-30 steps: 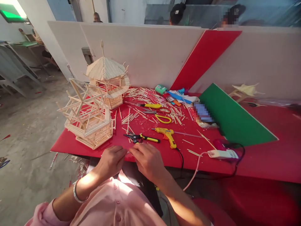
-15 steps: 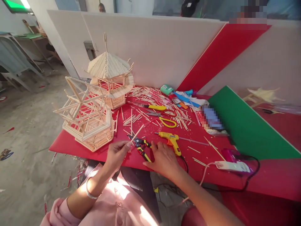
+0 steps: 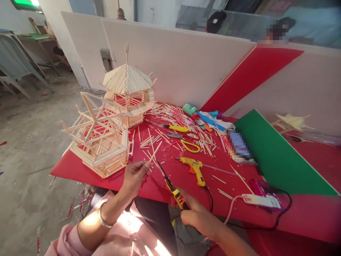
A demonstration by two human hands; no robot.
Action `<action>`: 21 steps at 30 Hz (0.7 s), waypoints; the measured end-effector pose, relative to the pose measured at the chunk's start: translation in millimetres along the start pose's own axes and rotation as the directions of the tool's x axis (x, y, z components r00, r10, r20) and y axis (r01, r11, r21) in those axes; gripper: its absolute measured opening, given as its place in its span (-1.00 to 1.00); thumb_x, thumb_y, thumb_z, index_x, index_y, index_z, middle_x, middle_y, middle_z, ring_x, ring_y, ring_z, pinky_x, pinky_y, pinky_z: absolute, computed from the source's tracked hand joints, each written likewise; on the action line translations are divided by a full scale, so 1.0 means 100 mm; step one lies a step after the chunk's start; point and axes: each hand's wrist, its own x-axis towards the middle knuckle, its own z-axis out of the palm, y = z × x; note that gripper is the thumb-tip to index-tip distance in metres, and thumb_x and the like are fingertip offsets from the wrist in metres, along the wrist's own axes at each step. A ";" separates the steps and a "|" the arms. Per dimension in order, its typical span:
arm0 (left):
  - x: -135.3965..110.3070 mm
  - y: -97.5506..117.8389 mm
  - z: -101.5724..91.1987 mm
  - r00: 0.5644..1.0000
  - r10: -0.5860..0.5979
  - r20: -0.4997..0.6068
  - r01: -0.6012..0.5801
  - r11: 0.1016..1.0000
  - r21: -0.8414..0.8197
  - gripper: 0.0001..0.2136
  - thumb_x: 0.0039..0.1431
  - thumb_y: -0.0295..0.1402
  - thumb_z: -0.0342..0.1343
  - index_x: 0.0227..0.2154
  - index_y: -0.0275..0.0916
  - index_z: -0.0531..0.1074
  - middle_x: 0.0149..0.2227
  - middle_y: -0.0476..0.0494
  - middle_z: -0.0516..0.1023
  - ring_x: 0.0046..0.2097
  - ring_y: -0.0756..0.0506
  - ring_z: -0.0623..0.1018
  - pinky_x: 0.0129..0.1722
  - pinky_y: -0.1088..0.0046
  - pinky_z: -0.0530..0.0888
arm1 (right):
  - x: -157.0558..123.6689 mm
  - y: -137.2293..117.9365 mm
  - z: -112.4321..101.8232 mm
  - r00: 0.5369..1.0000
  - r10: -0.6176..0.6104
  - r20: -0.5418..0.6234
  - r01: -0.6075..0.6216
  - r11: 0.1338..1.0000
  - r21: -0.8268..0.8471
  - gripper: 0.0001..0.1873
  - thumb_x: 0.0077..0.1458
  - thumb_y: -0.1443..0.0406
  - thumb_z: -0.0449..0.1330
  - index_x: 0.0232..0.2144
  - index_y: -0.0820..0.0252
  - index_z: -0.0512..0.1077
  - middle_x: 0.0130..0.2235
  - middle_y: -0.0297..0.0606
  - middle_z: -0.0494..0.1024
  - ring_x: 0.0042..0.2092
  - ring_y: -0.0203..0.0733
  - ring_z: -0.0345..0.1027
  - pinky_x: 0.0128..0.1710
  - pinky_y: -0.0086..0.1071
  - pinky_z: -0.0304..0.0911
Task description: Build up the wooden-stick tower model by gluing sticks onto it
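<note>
Pliers (image 3: pixel 172 187), one pair, occupy the right hand (image 3: pixel 194 210) near one glue gun (image 3: pixel 195 167).

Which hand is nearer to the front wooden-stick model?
Left. The left hand is just right of the front model; the right hand, holding pliers, is farther right.

"What carries all this?"
"A table with a smooth red top (image 3: pixel 154 188)."
"And at its left side?"
"An open, many-sided frame of pale wooden sticks (image 3: pixel 106 160); behind it, a pale stick pavilion with a ribbed, pointed roof (image 3: pixel 128 80)."
"Middle?"
"Scattered thin pale sticks (image 3: pixel 165 113), yellow-handled metal scissors (image 3: pixel 182 139) and a yellow plastic glue gun (image 3: pixel 195 167)."
</note>
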 end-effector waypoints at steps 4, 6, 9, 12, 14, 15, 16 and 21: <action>-0.01 0.01 0.00 1.000 0.027 0.015 -0.028 0.999 0.024 -0.58 -0.03 0.04 0.28 -0.56 -0.29 0.48 -0.61 0.02 0.32 -0.59 0.10 0.20 -0.60 0.57 0.16 | 0.08 0.01 0.06 0.988 -0.071 -0.136 0.046 0.982 -0.182 -0.25 -0.19 0.38 0.04 0.15 0.08 0.36 0.06 -0.17 0.53 0.14 -0.01 0.35 0.17 -0.08 0.22; -0.02 0.03 0.01 0.997 0.063 0.039 -0.065 0.996 0.057 -0.57 -0.03 0.05 0.26 -0.56 -0.29 0.49 -0.61 0.01 0.32 -0.57 0.09 0.20 -0.59 0.55 0.15 | 0.14 0.02 0.03 0.982 -0.078 -0.175 0.024 0.956 -0.293 -0.21 -0.19 0.37 0.06 0.20 0.16 0.30 0.17 -0.07 0.42 0.22 0.05 0.27 0.24 -0.01 0.13; -0.06 0.07 0.03 0.991 0.112 0.077 -0.119 0.988 0.099 -0.57 -0.02 0.04 0.24 -0.60 -0.28 0.46 -0.61 -0.01 0.33 -0.56 0.06 0.22 -0.56 0.53 0.17 | 0.21 0.01 -0.01 0.980 -0.103 -0.168 0.026 0.912 -0.409 -0.18 -0.18 0.37 0.08 0.23 0.20 0.24 0.22 -0.01 0.36 0.25 0.08 0.22 0.25 0.01 0.10; -0.08 0.11 0.05 0.983 0.154 0.100 -0.167 0.976 0.140 -0.61 0.01 -0.03 0.22 -0.64 -0.27 0.43 -0.62 -0.01 0.34 -0.55 0.05 0.24 -0.52 0.52 0.20 | 0.25 -0.05 -0.01 0.979 -0.145 -0.143 0.065 0.889 -0.454 -0.21 -0.12 0.36 0.09 0.24 0.16 0.22 0.21 -0.03 0.36 0.25 0.07 0.23 0.25 0.01 0.12; -0.09 0.11 0.05 0.977 0.180 0.115 -0.197 0.967 0.161 -0.65 0.04 -0.08 0.20 -0.63 -0.27 0.44 -0.61 -0.02 0.37 -0.53 0.03 0.28 -0.50 0.51 0.23 | 0.27 -0.09 0.01 0.977 -0.155 -0.149 0.065 0.875 -0.480 -0.23 -0.09 0.34 0.11 0.25 0.18 0.20 0.23 0.00 0.33 0.26 0.10 0.21 0.25 0.04 0.11; -0.09 0.11 0.04 0.974 0.192 0.122 -0.211 0.963 0.169 -0.67 0.05 -0.11 0.18 -0.62 -0.27 0.44 -0.60 -0.03 0.37 -0.52 0.02 0.29 -0.49 0.51 0.24 | 0.28 -0.10 0.02 0.976 -0.158 -0.146 0.068 0.870 -0.488 -0.24 -0.06 0.33 0.11 0.25 0.20 0.20 0.23 0.02 0.33 0.26 0.11 0.20 0.25 0.03 0.11; -0.09 0.10 0.04 0.970 0.206 0.126 -0.227 0.957 0.179 -0.68 0.07 -0.12 0.17 -0.62 -0.27 0.44 -0.60 -0.04 0.37 -0.51 0.01 0.31 -0.48 0.50 0.25 | 0.29 -0.10 0.03 0.977 -0.164 -0.139 0.076 0.868 -0.491 -0.28 -0.02 0.31 0.11 0.24 0.21 0.20 0.22 0.03 0.34 0.25 0.10 0.22 0.23 0.02 0.13; -0.11 0.11 0.03 0.938 0.304 0.165 -0.340 0.902 0.268 -0.72 0.13 -0.24 0.12 -0.63 -0.25 0.39 -0.58 -0.05 0.36 -0.48 -0.03 0.35 -0.45 0.47 0.27 | 0.31 -0.06 0.06 0.962 -0.229 -0.146 0.125 0.851 -0.510 -0.47 0.05 0.31 0.11 0.11 0.18 0.28 0.05 -0.02 0.47 0.08 0.03 0.37 0.08 -0.09 0.27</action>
